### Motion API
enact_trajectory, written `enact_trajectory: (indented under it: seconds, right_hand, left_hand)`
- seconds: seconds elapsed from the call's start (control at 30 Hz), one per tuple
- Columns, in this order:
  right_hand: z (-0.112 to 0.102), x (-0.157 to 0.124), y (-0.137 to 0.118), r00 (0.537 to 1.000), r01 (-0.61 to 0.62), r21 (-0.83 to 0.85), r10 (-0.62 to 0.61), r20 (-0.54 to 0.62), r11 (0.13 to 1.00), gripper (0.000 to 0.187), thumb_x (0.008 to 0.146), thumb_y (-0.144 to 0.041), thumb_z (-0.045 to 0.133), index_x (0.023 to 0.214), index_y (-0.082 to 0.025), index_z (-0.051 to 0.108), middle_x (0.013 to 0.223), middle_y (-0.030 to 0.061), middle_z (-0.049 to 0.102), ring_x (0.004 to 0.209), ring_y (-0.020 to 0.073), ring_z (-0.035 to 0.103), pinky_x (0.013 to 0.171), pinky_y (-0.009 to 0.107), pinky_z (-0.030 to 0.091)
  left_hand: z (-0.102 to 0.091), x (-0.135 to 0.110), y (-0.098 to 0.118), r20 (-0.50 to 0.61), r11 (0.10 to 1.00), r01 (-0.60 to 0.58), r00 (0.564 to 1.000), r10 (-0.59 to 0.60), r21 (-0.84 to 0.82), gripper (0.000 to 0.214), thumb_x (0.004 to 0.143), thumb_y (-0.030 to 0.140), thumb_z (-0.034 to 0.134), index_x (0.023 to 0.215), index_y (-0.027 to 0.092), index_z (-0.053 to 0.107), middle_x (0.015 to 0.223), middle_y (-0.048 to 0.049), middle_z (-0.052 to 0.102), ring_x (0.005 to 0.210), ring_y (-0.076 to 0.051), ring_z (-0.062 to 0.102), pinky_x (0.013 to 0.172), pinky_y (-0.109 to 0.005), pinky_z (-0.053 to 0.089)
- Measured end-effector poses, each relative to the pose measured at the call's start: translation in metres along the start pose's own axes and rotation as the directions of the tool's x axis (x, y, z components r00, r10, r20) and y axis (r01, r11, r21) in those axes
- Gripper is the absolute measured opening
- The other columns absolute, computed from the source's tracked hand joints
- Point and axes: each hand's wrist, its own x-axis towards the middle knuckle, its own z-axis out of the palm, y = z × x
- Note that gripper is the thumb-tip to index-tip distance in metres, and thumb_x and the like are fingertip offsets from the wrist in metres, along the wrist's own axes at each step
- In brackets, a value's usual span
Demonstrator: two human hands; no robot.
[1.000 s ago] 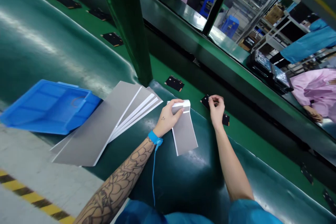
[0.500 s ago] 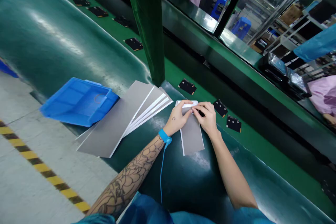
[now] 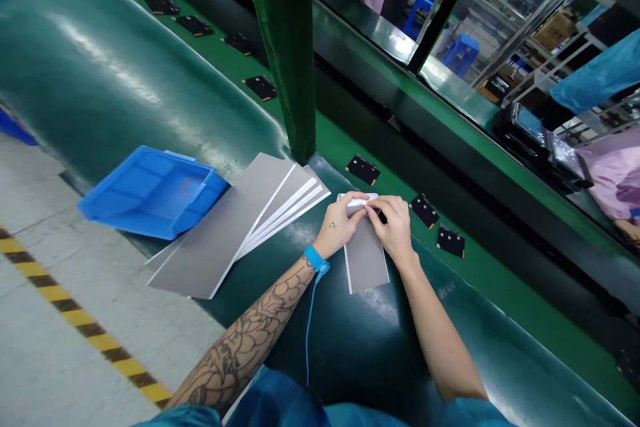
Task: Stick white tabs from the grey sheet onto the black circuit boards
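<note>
A grey sheet with white edges [image 3: 367, 257] lies on the green work surface in front of me, its far end curled over and showing white. My left hand [image 3: 337, 223] closes on the curled end from the left, thumb and fingers pinching it. From the right, my right hand [image 3: 393, 221] pinches the same end, its fingertips meeting my left thumb. What exactly sits between the fingertips is too small to make out. Left of my hands, a fanned stack of similar grey sheets [image 3: 225, 233] rests partly against a blue plastic bin [image 3: 145, 190].
Several black circuit boards [image 3: 363, 169] lie on the green conveyor belt [image 3: 480, 280] beyond my hands. A green post [image 3: 287, 53] stands at the belt's near edge. A blue cord [image 3: 309, 327] hangs from my left wristband. Across the line, people's sleeves [image 3: 613, 167] show.
The boards on the belt have shifted slightly right and toward me. Both hands keep their pinch on the sheet's curled end, with little movement.
</note>
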Motion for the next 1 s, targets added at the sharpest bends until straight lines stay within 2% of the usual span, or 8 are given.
enact_trajectory:
  seconds: [0.13, 0.3, 0.5, 0.57, 0.63, 0.7, 0.83, 1.0]
  right_hand:
    - [-0.001, -0.001, -0.002, 0.998, 0.053, -0.057, -0.055, -0.033, 0.997, 0.013, 0.108, -0.031, 0.064, 0.108, -0.026, 0.077, 0.105, 0.0067, 0.078, 0.099, 0.0253, 0.069, 0.093, 0.045, 0.048]
    - [-0.003, 0.004, -0.004, 0.996, 0.084, -0.065, -0.081, 0.044, 0.994, 0.014, 0.109, -0.031, 0.061, 0.108, -0.026, 0.073, 0.104, 0.0069, 0.077, 0.101, 0.0255, 0.067, 0.094, 0.046, 0.046]
    - [0.000, 0.003, -0.003, 0.997, -0.037, 0.058, 0.033, 0.068, 0.998, 0.016, 0.108, -0.038, 0.061, 0.102, -0.025, 0.068, 0.103, 0.0061, 0.072, 0.100, 0.0255, 0.063, 0.093, 0.045, 0.045]
    - [0.003, 0.008, 0.007, 0.990, -0.141, 0.202, 0.144, 0.002, 0.969, 0.020, 0.108, -0.042, 0.060, 0.100, -0.025, 0.067, 0.101, 0.0058, 0.070, 0.099, 0.0248, 0.063, 0.092, 0.044, 0.048]
    - [0.007, 0.018, 0.025, 0.956, -0.256, 0.327, 0.289, -0.055, 0.910, 0.026, 0.107, -0.049, 0.059, 0.100, -0.025, 0.067, 0.102, 0.0065, 0.068, 0.099, 0.0245, 0.063, 0.090, 0.042, 0.050]
    - [0.011, 0.033, 0.050, 0.915, -0.361, 0.370, 0.402, -0.036, 0.856, 0.034, 0.103, -0.057, 0.061, 0.100, -0.024, 0.070, 0.110, 0.0087, 0.067, 0.105, 0.0257, 0.062, 0.092, 0.041, 0.051]
    - [0.021, 0.061, 0.093, 0.869, -0.488, 0.300, 0.489, 0.078, 0.819, 0.047, 0.092, -0.069, 0.066, 0.095, -0.023, 0.076, 0.124, 0.0122, 0.066, 0.121, 0.0306, 0.058, 0.105, 0.045, 0.050]
    - [0.028, 0.068, 0.113, 0.869, -0.495, 0.172, 0.486, 0.092, 0.852, 0.048, 0.093, -0.068, 0.064, 0.093, -0.023, 0.080, 0.125, 0.0124, 0.067, 0.125, 0.0314, 0.056, 0.120, 0.050, 0.039]
  left_hand:
    - [0.001, 0.000, -0.001, -0.019, 1.000, 0.005, 1.000, -0.005, 0.004, 0.025, 0.095, 0.019, 0.070, 0.120, 0.022, 0.075, 0.121, -0.0073, 0.081, 0.117, -0.028, 0.075, 0.107, -0.044, 0.059]
    - [0.001, 0.001, -0.001, -0.034, 1.000, 0.012, 0.999, -0.013, -0.013, 0.026, 0.094, 0.016, 0.069, 0.119, 0.021, 0.075, 0.120, -0.0069, 0.082, 0.114, -0.027, 0.076, 0.106, -0.042, 0.059]
    - [0.003, 0.001, -0.003, -0.053, 0.999, 0.021, 0.998, -0.024, -0.042, 0.025, 0.094, 0.018, 0.071, 0.119, 0.022, 0.076, 0.118, -0.0064, 0.082, 0.110, -0.026, 0.077, 0.106, -0.041, 0.058]
    - [0.004, 0.001, -0.003, -0.057, 0.999, 0.034, 0.998, -0.037, -0.041, 0.024, 0.094, 0.021, 0.074, 0.119, 0.022, 0.076, 0.119, -0.0066, 0.082, 0.110, -0.026, 0.076, 0.105, -0.041, 0.058]
    - [0.003, 0.000, -0.002, -0.057, 0.998, 0.050, 0.997, -0.052, -0.025, 0.025, 0.094, 0.022, 0.075, 0.118, 0.022, 0.076, 0.120, -0.0067, 0.081, 0.110, -0.027, 0.076, 0.103, -0.041, 0.059]
    - [0.003, 0.000, -0.001, -0.055, 0.998, 0.061, 0.997, -0.061, -0.004, 0.024, 0.094, 0.022, 0.075, 0.118, 0.022, 0.076, 0.122, -0.0067, 0.081, 0.111, -0.027, 0.076, 0.103, -0.041, 0.059]
    - [0.001, 0.000, 0.002, -0.050, 0.998, 0.063, 0.997, -0.062, 0.018, 0.025, 0.095, 0.023, 0.074, 0.119, 0.023, 0.075, 0.126, -0.0068, 0.080, 0.114, -0.028, 0.075, 0.105, -0.043, 0.058]
    - [0.001, 0.000, 0.004, -0.043, 0.998, 0.058, 0.997, -0.057, 0.022, 0.025, 0.095, 0.024, 0.073, 0.120, 0.023, 0.075, 0.126, -0.0071, 0.081, 0.113, -0.028, 0.075, 0.106, -0.043, 0.057]
